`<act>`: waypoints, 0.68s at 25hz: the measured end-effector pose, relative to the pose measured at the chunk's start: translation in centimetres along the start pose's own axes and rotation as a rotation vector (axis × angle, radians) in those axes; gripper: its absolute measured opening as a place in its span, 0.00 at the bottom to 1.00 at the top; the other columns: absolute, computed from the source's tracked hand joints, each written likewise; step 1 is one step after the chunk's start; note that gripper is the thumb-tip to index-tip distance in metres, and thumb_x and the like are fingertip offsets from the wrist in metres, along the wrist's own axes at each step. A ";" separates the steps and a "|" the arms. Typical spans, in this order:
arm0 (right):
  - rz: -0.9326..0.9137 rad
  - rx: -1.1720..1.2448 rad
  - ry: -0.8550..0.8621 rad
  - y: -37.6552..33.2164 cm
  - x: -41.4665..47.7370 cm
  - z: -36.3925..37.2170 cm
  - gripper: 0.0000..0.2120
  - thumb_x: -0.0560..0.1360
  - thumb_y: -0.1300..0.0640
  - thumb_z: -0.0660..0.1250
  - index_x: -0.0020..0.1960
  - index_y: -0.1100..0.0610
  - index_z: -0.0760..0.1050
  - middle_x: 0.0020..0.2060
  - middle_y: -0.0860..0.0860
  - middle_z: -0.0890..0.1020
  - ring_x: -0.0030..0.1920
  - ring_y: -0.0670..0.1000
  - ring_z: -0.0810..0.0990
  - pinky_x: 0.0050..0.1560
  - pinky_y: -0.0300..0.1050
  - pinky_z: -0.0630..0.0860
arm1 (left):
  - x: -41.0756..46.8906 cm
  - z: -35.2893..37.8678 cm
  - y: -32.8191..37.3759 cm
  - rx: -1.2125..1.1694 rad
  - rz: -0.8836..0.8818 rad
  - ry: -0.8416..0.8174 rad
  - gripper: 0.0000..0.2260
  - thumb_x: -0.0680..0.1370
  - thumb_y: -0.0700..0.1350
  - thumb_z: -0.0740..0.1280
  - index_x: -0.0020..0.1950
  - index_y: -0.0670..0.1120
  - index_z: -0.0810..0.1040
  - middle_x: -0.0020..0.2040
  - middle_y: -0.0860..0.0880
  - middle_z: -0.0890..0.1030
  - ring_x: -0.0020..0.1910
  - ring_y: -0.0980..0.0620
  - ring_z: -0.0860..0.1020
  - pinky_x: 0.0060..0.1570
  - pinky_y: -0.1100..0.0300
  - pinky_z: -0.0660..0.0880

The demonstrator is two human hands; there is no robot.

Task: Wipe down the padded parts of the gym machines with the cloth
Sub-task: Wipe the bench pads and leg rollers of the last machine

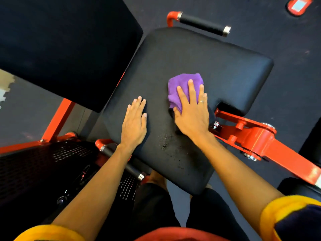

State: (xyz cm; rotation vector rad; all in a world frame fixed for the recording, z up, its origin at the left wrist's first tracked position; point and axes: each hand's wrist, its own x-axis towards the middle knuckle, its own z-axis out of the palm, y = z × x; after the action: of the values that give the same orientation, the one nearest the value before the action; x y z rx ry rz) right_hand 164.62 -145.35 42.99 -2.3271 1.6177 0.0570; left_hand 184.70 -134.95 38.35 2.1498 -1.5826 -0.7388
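A black padded seat (pixel 217 63) of a red-framed gym machine fills the middle of the head view. A bunched purple cloth (pixel 180 84) lies on the seat's centre. My right hand (pixel 192 110) presses flat on the cloth with straight, spread fingers, and a ring shows on one finger. My left hand (pixel 134 120) rests flat on the seat pad to the left of the cloth, fingers straight and together. A worn, scuffed patch (pixel 166 141) marks the pad near its front edge, between my wrists.
A second large black pad (pixel 60 40) stands at upper left. Black foam handles (pixel 203 24) on red tubes sit behind and in front of the seat. A red lever arm (pixel 260 136) runs off to the right. A perforated black metal guard (pixel 73 153) is lower left.
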 end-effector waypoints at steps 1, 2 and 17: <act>-0.014 0.002 -0.014 -1.7 0.0 0.4 0.34 0.79 0.47 0.64 0.82 0.53 0.59 0.82 0.59 0.53 0.80 0.72 0.50 0.78 0.68 0.53 | -0.6 -0.1 -0.3 0.000 -0.010 0.006 0.22 0.86 0.47 0.53 0.81 0.45 0.63 0.82 0.48 0.60 0.82 0.52 0.54 0.81 0.53 0.48; -0.057 0.012 -0.028 -3.2 -0.6 0.9 0.34 0.79 0.47 0.64 0.82 0.53 0.59 0.83 0.58 0.53 0.80 0.72 0.49 0.78 0.68 0.53 | -1.0 -0.2 -0.6 0.004 -0.014 0.005 0.23 0.86 0.47 0.52 0.81 0.45 0.62 0.82 0.48 0.60 0.82 0.52 0.54 0.81 0.53 0.47; -0.207 0.034 -0.150 -9.8 -8.4 3.5 0.40 0.76 0.49 0.68 0.83 0.57 0.56 0.82 0.60 0.52 0.81 0.69 0.48 0.78 0.65 0.53 | -5.4 -0.4 -3.3 0.031 -0.041 -0.008 0.23 0.86 0.45 0.53 0.82 0.45 0.59 0.83 0.47 0.57 0.82 0.51 0.50 0.81 0.48 0.44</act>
State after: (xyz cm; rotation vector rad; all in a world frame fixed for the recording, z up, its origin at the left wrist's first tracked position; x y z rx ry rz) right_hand 171.05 -133.65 43.55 -2.3880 1.2918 0.1531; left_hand 186.19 -128.79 37.78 2.2095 -1.5683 -0.7418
